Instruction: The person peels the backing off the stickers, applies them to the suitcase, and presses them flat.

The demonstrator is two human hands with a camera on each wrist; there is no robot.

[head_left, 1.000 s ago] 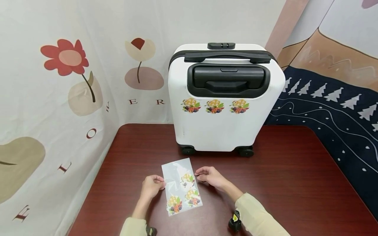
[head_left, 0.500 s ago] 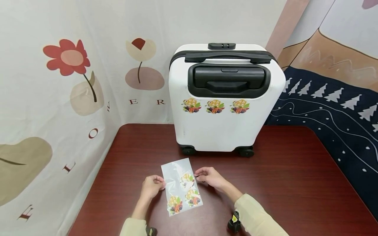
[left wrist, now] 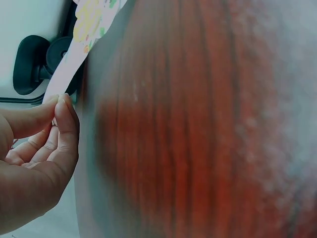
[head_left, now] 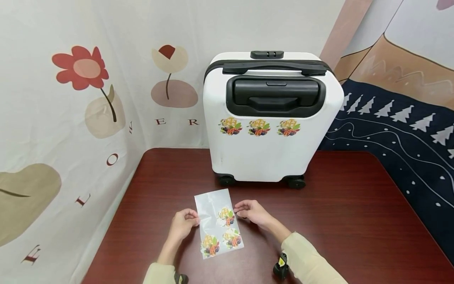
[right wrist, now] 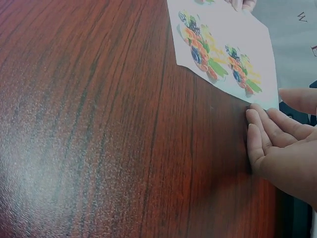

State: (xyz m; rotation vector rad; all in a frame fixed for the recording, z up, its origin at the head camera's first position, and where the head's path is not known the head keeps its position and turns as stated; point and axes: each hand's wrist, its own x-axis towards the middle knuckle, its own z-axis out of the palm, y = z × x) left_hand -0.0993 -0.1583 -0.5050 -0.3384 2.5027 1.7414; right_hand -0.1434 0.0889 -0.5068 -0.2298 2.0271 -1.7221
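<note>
A white sticker sheet (head_left: 209, 209) with three fruit stickers hangs at a tilt over the table, in front of a white suitcase (head_left: 259, 157). My left hand (head_left: 183, 225) pinches the sheet's left edge between thumb and forefinger; the left wrist view shows this grip (left wrist: 44, 144) close up. At the opposite edge is my right hand (head_left: 253, 213), its fingertips right at the sheet. In the right wrist view the thumb of this hand (right wrist: 287, 144) stands apart from the fingers, which reach under the sheet's corner. Three matching stickers (head_left: 259, 127) sit in a row on the suitcase, below its black handle recess.
The suitcase stands upright on black wheels (head_left: 296, 182) at the back of the dark red table (head_left: 347, 221). Behind it hangs a pale cloth (head_left: 170, 23) printed with flowers and letters. A navy cloth with white trees (head_left: 400, 138) covers the right side.
The sheet shifts very slightly upward in the view, and the glare on its stickers changes. Both hands keep nearly the same place.
</note>
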